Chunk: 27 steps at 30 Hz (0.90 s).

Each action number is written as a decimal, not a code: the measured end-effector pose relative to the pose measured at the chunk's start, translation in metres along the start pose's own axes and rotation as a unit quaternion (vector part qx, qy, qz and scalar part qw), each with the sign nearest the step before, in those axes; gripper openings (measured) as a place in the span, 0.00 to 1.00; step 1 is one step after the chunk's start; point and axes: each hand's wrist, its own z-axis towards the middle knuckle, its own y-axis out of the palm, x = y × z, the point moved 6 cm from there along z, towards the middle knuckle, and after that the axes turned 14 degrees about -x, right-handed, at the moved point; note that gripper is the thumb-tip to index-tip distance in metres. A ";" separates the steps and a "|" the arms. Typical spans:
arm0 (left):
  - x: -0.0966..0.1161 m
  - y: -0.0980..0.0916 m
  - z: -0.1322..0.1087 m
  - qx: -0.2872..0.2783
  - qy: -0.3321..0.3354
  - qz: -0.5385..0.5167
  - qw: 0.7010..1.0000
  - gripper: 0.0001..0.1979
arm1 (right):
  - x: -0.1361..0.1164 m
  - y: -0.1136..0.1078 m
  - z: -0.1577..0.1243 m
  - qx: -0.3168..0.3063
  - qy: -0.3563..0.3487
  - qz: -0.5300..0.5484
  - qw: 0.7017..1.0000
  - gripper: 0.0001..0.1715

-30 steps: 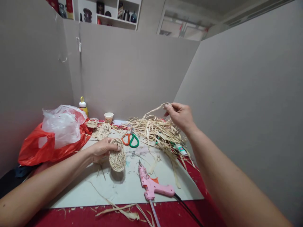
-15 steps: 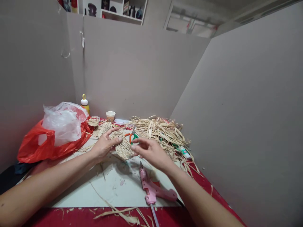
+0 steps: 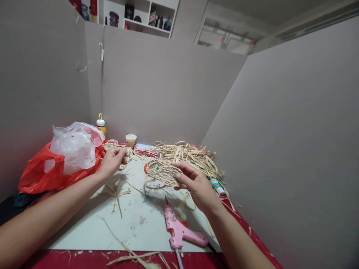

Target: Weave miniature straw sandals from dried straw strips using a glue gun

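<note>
My right hand [image 3: 196, 185] grips the right edge of an oval coil of braided straw [image 3: 165, 175] between thumb and fingers, above the white board [image 3: 112, 231]. A loose straw tail curls under the coil's left side. My left hand [image 3: 113, 161] is off to the left, its thumb and fingers pinched together; what they hold, if anything, is too small to make out. Just behind that hand lies another woven straw piece [image 3: 129, 155], partly hidden. An orange scissor handle [image 3: 145, 169] shows behind the coil's left edge.
A pink glue gun [image 3: 175, 226] lies in front of my right hand. Loose straw [image 3: 190, 155] is heaped at the back right, near a white-and-green tube [image 3: 218, 186]. Red and clear plastic bags [image 3: 42, 168], a yellow bottle [image 3: 101, 125] and a paper cup [image 3: 131, 140] stand left and behind.
My left hand has let go of the coil and moved left, its fingers now pinched. My right hand has taken the coil and shifted it right, tilting it flatter.
</note>
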 end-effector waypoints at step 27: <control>-0.021 0.071 -0.054 -0.031 -0.110 -0.153 0.982 0.14 | 0.017 0.050 -0.016 0.022 0.024 0.024 0.999 0.15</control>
